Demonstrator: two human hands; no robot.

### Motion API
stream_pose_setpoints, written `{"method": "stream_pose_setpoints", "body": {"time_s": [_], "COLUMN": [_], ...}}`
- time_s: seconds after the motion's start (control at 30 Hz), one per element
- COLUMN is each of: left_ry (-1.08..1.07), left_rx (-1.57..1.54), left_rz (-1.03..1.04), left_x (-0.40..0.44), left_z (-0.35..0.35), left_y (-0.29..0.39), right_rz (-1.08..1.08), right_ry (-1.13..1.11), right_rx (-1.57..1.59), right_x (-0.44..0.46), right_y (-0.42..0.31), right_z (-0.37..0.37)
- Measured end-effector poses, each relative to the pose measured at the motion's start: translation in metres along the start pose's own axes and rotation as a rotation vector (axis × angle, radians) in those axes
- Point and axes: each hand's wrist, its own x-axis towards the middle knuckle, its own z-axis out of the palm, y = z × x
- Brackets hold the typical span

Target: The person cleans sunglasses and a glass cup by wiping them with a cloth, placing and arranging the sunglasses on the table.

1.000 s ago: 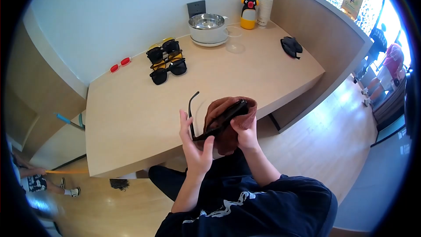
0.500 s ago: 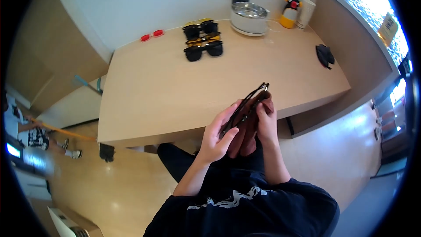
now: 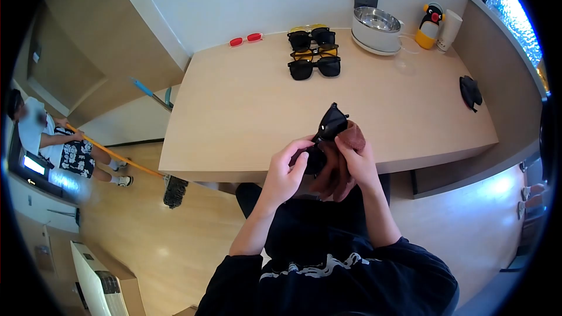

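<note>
Black sunglasses (image 3: 333, 122) are held over the near edge of the desk, one dark lens facing up. My left hand (image 3: 287, 167) is closed around their left side, fingers wrapped on the frame. A reddish-brown cloth (image 3: 335, 169) hangs from my right hand (image 3: 357, 158), which pinches it against the other lens side. Part of the sunglasses is hidden behind my left fingers and the cloth. Farther back lie a row of sunglasses (image 3: 314, 68), some dark and some yellow-lensed, and a small red pair (image 3: 246, 40).
On the desk (image 3: 234, 123) stand a white and steel bowl (image 3: 377, 32), a penguin figure (image 3: 430, 26), a white cup (image 3: 449, 30) and a folded black item (image 3: 470, 93). At left, a person (image 3: 64, 140) holds a mop (image 3: 175, 192). A side panel borders the desk's right.
The sunglasses have turned so a lens now faces up, and the cloth has shifted with them. The view has swung left, showing more of the person with the mop.
</note>
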Motion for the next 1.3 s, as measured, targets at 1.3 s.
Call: {"method": "stream_pose_setpoints", "body": {"time_s": [1.3], "left_ry": [0.476], "left_rx": [1.181], "left_rz": [0.386], "left_x": [0.321], "left_z": [-0.18], "left_y": [-0.122], "right_rz": [0.119], "right_ry": [0.185], "right_rx": [-0.099], "right_x": [0.027], "right_y": [-0.021], "right_z": [-0.057]}}
